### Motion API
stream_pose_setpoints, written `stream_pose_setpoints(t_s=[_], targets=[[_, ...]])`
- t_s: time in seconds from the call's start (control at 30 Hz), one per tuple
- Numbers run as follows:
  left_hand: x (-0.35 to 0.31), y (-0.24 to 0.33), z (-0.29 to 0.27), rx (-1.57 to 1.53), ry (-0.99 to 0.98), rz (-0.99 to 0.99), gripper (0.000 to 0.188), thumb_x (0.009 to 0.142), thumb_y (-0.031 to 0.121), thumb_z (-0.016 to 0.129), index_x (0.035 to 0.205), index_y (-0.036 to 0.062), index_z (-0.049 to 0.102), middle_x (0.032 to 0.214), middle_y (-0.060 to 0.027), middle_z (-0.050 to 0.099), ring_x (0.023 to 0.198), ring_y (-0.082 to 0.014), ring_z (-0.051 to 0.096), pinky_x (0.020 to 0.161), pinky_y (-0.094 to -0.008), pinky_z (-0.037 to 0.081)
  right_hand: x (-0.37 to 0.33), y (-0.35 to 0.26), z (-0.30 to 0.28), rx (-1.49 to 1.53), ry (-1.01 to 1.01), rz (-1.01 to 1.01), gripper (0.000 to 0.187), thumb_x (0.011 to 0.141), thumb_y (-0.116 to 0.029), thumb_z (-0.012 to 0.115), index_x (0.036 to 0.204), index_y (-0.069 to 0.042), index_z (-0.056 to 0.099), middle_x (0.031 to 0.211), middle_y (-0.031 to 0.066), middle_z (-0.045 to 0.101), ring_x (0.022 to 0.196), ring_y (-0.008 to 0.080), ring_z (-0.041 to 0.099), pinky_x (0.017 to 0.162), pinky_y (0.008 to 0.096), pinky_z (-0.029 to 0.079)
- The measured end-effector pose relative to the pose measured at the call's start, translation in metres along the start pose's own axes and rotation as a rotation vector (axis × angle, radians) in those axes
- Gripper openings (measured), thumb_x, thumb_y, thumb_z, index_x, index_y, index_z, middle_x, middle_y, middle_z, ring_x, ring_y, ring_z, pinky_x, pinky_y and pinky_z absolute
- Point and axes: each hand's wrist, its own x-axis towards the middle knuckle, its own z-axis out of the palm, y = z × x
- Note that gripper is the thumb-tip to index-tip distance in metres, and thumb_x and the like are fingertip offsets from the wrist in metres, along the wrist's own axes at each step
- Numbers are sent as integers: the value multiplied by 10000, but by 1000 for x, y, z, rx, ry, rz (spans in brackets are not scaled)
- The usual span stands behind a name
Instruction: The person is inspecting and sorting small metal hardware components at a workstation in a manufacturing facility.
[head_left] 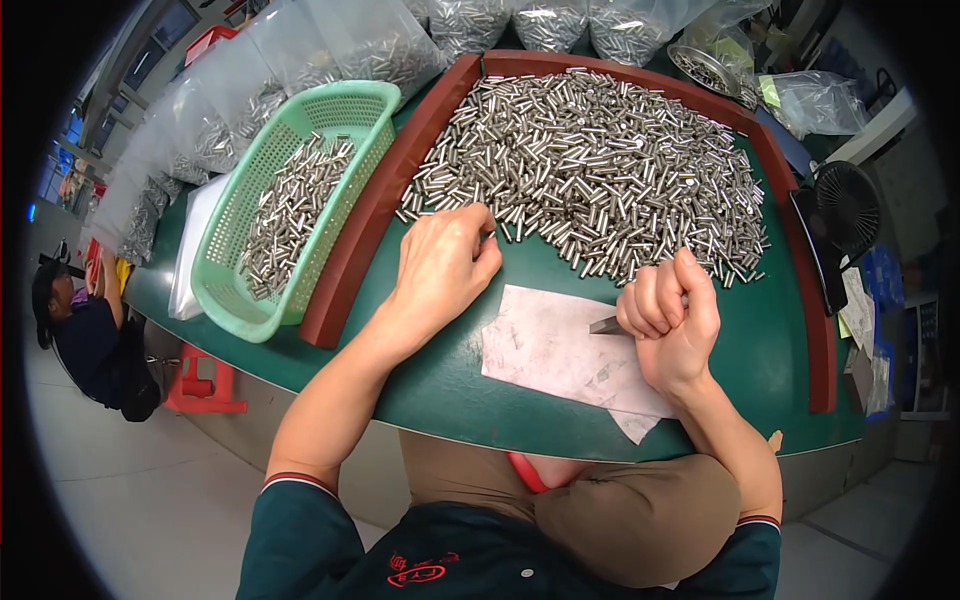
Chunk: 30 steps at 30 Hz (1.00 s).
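Observation:
A broad heap of short silver metal pins (600, 165) lies on the green tabletop. At its near left edge is my left hand (445, 258), fingers curled and thumb against them in a pinch. Whatever lies between those fingertips is too hidden to name. My right hand (672, 320) is closed in a fist, thumb up, around a dark grey flat metal tool (606, 326). Only the tool's tip sticks out, pointing left over a smudged pale pink cloth (550, 345). That cloth lies flat on the table, partly beneath my right wrist.
Dark red wooden rails (345, 258) border the heap. Left of them, a green plastic basket (262, 325) holds more pins. Clear bags of pins (290, 50) line the back. A black fan (845, 210) stands at right. Another person (95, 330) sits far left by a red stool (203, 382).

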Motion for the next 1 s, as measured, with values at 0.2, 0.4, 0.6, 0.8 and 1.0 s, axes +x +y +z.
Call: stream_pose_setpoints(t_s=[0.2, 0.4, 0.6, 0.8, 1.0], targets=[[2, 1, -1, -8, -9, -5, 107, 670, 58, 539, 752, -10, 543, 533, -93, 480, 504, -234, 505, 494, -344, 393, 1, -2, 1, 2, 8, 3, 448, 894, -255, 330, 481, -102, 249, 409, 12, 240, 382, 96, 168, 374, 252, 179], [1, 3, -6, -15, -57, -70, 102, 671, 87, 551, 718, -4, 556, 560, -128, 545, 572, -297, 558, 538, -399, 429, 3, 3, 3, 23, 16, 16, 453, 900, -254, 320, 480, -102, 247, 410, 12, 241, 383, 97, 174, 378, 254, 184], [-4, -8, 3, -30, 6, 43, 91, 664, 99, 565, 701, 18, 549, 617, -114, 552, 611, -285, 560, 551, -391, 434, -2, 2, 5, 48, 53, 4, 450, 912, -261, 297, 486, -126, 251, 405, -16, 221, 355, 86, 146, 361, 247, 164], [-7, -15, 10, -42, 139, 157, 110, 651, 73, 585, 666, 28, 485, 688, -107, 462, 715, -286, 480, 622, -395, 397, -3, 0, 13, 24, 67, 6, 451, 909, -278, 289, 486, -131, 236, 412, -19, 217, 366, 90, 163, 365, 241, 176], [-8, -17, 11, -38, 179, 173, 113, 657, 75, 582, 705, 33, 489, 750, -110, 471, 749, -284, 486, 640, -389, 406, -1, 1, 16, 26, 63, -11, 451, 919, -263, 265, 488, -133, 237, 414, -20, 216, 363, 85, 155, 354, 235, 174]])
